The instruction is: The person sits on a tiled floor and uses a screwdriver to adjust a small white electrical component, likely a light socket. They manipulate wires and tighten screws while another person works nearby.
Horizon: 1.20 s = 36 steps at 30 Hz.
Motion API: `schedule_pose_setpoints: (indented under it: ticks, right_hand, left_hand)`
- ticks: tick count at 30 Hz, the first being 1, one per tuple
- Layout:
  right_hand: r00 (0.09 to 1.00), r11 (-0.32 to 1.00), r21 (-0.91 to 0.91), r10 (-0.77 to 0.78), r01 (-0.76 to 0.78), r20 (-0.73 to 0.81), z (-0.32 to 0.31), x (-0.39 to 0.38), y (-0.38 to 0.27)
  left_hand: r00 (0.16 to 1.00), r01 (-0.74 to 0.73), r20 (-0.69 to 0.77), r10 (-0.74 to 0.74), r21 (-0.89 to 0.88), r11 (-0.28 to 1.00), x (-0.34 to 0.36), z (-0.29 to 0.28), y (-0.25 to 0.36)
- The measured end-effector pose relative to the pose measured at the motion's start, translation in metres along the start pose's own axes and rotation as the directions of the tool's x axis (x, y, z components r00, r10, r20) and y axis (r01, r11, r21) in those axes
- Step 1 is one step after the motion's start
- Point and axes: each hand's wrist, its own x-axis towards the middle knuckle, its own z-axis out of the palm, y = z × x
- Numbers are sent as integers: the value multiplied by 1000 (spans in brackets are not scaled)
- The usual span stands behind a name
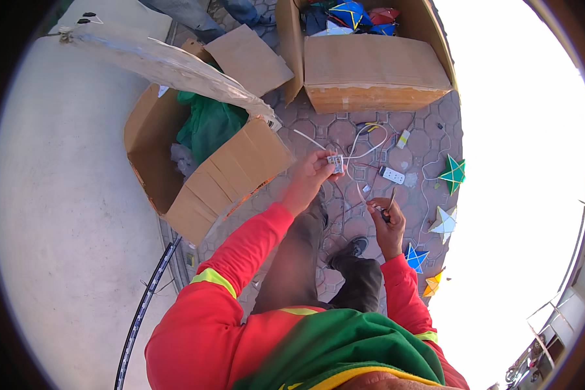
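Note:
My left hand [305,182] is closed on a small white electrical socket block [335,163], gripped between thumb and fingers. A white cable [368,154] loops out to the right beside the block. To the right and a little nearer, my right hand [390,231] is closed round a dark-handled tool [387,215] with a thin pointed tip sticking up; its exact kind is hard to make out. A thin pale strand rises by the fingertips of this hand. Beyond it, a white power strip [392,175] lies on the paving.
At the left stands an open cardboard box [231,175] with a green bag [211,127]. A larger box [377,65] at the back holds star-shaped decorations. Along the paving's right edge lie a green star [453,175], a white star [444,224], a blue star [415,258] and a yellow one.

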Motion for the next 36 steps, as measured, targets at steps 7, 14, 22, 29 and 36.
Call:
schedule_pose_setpoints:
  ticks: [7, 14, 22, 29, 36]
  right_hand:
    - [976, 958, 258, 75, -128, 206, -36, -37, -205]
    - [940, 873, 412, 327, -259, -101, -36, -38, -298]
    - [853, 794, 565, 439, -222, -282, 11, -36, -334]
    - [831, 703, 707, 435, -72, -348, 18, -69, -332]
    - [807, 727, 686, 401, 8, -434, 20, -129, -330]
  left_hand:
    - [997, -70, 30, 74, -103, 992, -168, 67, 119]
    - [938, -10, 332, 95, -249, 968, -135, 104, 175]
    - [902, -11, 429, 41, -71, 997, -114, 89, 215]
    - [779, 181, 598, -191, 78, 980, -122, 82, 227]
    - [735, 155, 665, -133, 26, 988, -171, 81, 231]
